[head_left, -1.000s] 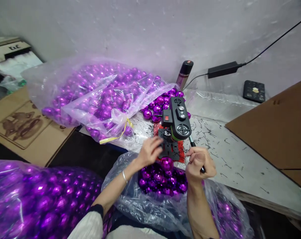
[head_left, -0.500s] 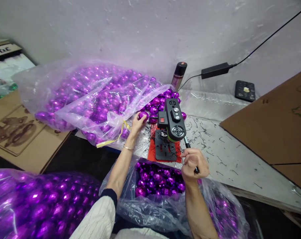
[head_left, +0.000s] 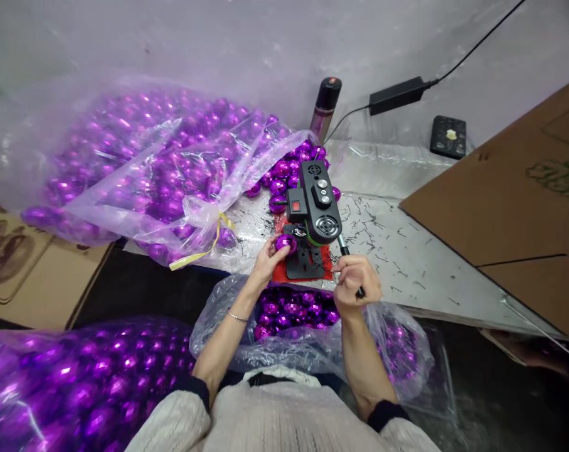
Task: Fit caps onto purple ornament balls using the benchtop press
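Note:
My left hand (head_left: 267,260) pinches a shiny purple faceted ball ornament (head_left: 285,243) beside the base of a small black bench press (head_left: 320,201). The press has a red switch on its left side and stands on a red sheet (head_left: 280,271). My right hand (head_left: 358,278) is wrapped round the black-gripped lever (head_left: 343,246) at the right of the press. Behind the machine lies a heap of loose purple balls (head_left: 288,169), spilling from a clear bag. In front of it, between my forearms, is a plastic-lined container of purple balls (head_left: 296,307).
A big clear bag of balls (head_left: 171,144) with a yellow tie (head_left: 204,251) fills the left of the table; another bag (head_left: 77,383) is lower left. A dark-capped bottle (head_left: 325,107), power adapter (head_left: 397,95), black phone-like object (head_left: 448,136) and cardboard box (head_left: 505,201) surround the press.
My left hand has brought a purple ball from the heap rightward and nearer, to the press base. My right hand stays on the lever. The camera view has shifted.

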Available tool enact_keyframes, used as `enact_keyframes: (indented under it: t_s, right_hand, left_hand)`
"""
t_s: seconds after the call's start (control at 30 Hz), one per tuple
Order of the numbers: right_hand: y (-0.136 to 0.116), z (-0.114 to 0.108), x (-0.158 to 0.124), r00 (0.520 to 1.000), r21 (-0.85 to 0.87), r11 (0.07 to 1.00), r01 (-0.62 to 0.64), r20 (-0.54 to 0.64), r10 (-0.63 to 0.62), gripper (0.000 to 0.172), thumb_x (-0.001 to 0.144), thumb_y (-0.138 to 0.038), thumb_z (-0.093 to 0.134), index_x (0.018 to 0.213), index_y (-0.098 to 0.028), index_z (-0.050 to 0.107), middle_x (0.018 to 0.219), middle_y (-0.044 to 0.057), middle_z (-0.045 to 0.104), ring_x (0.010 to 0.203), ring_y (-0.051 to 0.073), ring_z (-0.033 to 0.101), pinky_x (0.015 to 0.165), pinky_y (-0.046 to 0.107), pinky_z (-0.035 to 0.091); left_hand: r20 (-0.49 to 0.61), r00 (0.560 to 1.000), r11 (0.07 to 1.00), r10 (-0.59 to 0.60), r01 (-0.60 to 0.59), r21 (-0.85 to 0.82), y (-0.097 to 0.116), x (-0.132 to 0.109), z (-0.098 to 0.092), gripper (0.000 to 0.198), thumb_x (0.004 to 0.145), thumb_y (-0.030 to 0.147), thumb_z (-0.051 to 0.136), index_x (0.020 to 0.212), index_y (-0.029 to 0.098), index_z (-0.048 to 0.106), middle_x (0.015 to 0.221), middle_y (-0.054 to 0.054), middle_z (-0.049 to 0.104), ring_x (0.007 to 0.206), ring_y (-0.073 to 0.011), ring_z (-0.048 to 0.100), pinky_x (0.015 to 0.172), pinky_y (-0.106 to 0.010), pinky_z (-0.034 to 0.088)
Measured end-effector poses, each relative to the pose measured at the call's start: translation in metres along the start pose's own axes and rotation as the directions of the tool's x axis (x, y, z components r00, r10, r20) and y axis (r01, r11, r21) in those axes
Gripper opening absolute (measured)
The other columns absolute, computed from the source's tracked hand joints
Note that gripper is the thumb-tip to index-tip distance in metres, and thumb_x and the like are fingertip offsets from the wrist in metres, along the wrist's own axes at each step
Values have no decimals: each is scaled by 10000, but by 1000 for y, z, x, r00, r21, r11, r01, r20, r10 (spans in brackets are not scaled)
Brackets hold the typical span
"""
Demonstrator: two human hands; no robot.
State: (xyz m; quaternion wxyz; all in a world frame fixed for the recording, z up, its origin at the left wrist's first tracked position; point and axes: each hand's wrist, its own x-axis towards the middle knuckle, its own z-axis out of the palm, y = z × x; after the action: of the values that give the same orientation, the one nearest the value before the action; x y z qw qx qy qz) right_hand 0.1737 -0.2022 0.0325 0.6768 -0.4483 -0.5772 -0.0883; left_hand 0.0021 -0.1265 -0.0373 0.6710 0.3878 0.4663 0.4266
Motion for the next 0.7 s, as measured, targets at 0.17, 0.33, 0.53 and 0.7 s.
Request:
enact_keyframes:
  t_s: [0.17,0.33,0.53,0.7]
  right_hand:
    - [0,-3,-2,999,-4,1000,-25,43,25,365,1043,-207,510,678,-227,508,638,-15,609,575,129,589,556,298,422]
    - [0,-5,-2,998,-3,1000,-15,65,16,346,1044,-199,504,699,-224,524,661,-14,629,580,122,590,559,288,426]
    - [-1,-5,0,997,5,1000,-9,83,9,332,1046,-193,501,716,-220,526,691,-11,649,596,112,601,565,273,445]
    - [-2,-4,2,997,3,1000,16,70,-16,338,1047,-179,484,715,-223,525,668,-13,633,592,117,604,554,272,448]
  left_hand:
    - [44,960,814,275,-257,520,-20,-5,17,721,769,430,938,1395,207,660,1270,-118,773,1212,-312,723,1094,-461,554]
    - [216,866,548,451,-459,699,-24,-1,22,662,815,426,917,1384,207,657,1275,-133,759,1214,-323,717,1082,-482,560]
    - [268,819,454,506,-518,725,-32,2,26,672,806,407,927,1393,230,652,1288,-120,724,1217,-313,702,1071,-471,565]
    - [241,807,456,540,-520,722,-44,7,26,711,810,483,919,1419,238,646,1291,-119,706,1228,-313,686,1078,-471,549]
